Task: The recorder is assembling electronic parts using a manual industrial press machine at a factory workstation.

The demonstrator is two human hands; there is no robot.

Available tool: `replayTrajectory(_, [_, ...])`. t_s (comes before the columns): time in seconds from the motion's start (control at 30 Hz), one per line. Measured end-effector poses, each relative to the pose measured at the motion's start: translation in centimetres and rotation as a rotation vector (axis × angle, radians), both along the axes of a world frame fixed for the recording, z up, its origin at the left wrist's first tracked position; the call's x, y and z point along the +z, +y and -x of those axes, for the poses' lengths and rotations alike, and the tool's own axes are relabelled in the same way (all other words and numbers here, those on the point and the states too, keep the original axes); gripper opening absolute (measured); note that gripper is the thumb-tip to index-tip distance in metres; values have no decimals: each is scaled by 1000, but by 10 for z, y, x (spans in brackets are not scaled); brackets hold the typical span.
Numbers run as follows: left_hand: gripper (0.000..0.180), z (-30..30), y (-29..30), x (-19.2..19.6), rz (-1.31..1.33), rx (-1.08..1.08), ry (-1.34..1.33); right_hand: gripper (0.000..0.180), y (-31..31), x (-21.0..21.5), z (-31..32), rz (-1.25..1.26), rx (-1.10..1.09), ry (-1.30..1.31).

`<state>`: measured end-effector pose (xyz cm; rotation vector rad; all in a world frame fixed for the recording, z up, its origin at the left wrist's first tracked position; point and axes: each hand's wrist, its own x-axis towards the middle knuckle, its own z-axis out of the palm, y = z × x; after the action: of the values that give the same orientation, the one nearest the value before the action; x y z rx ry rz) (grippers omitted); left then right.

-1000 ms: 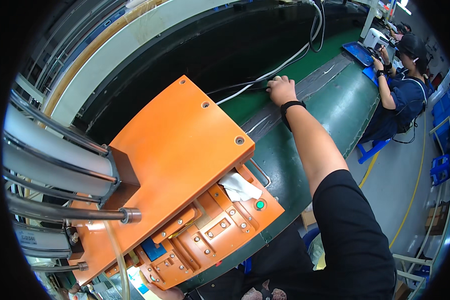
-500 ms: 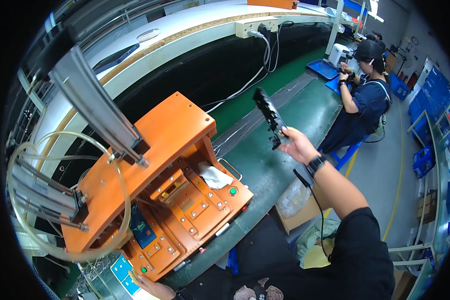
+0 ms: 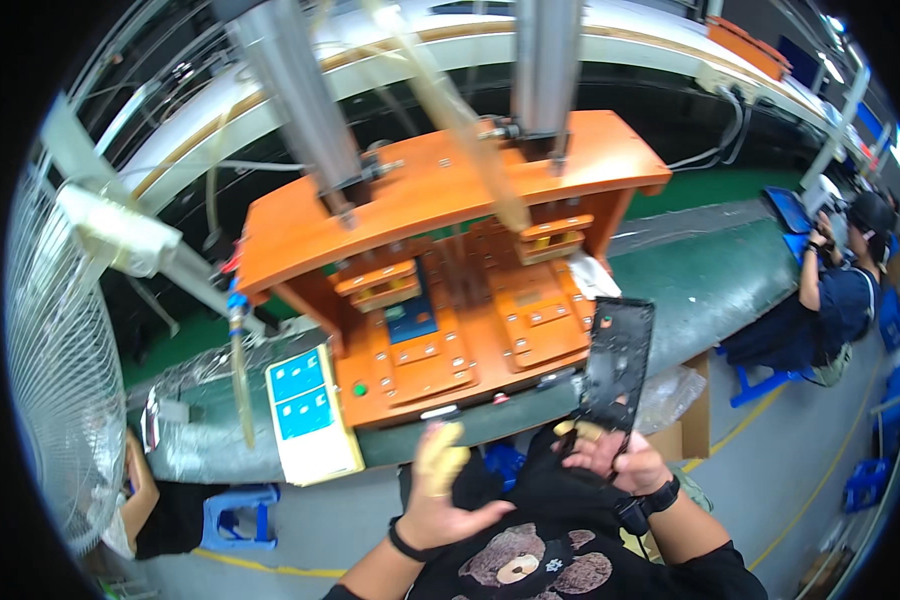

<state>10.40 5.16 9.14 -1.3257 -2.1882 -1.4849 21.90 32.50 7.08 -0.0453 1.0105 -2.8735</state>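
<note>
My right hand (image 3: 620, 462) grips the lower end of a flat black rectangular panel (image 3: 618, 358) and holds it upright just in front of the orange press fixture (image 3: 450, 290). My left hand (image 3: 442, 492) is raised near my chest, fingers spread, holding nothing; a yellowish cot covers one finger. The fixture stands on a green-covered bench (image 3: 710, 285), with a blue insert (image 3: 411, 318) in its middle nest and orange clamp blocks on both sides.
Steel columns (image 3: 300, 95) rise above the fixture. A wire fan guard (image 3: 55, 370) stands at far left. A blue-and-white card (image 3: 310, 412) hangs at the bench front. Another person (image 3: 845, 285) sits at the right; a blue stool (image 3: 238, 510) stands below left.
My right hand reached far along the bench, picked up the black panel, and brought it back in front of the fixture. My head turned to face the fixture; my left hand came into view.
</note>
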Motion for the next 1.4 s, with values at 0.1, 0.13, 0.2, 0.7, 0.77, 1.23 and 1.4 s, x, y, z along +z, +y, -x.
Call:
replayTrajectory(0.1, [102,-5,9,10,183,-213,10,76,-47,-6,18,125,245,-34])
replayTrajectory(0.13, [102,-4,6,14,263,-240,28,88,-57,-9,23,177,322,-44])
replayTrajectory(0.2, [94,-2,-1,16,252,-196,48,81,-71,-3,34,234,382,-17])
replayTrajectory(0.7, [68,125,-23,60,380,142,95,30,-83,-34,50,-542,156,-191])
replayTrajectory(0.77, [66,136,-21,63,433,129,59,31,-76,-35,42,-545,156,-223])
replayTrajectory(1.23, [81,140,-26,82,691,-4,86,31,-69,-55,34,-629,113,-237])
replayTrajectory(1.4, [89,127,-66,61,449,77,-44,30,-72,-53,37,-630,121,-208])
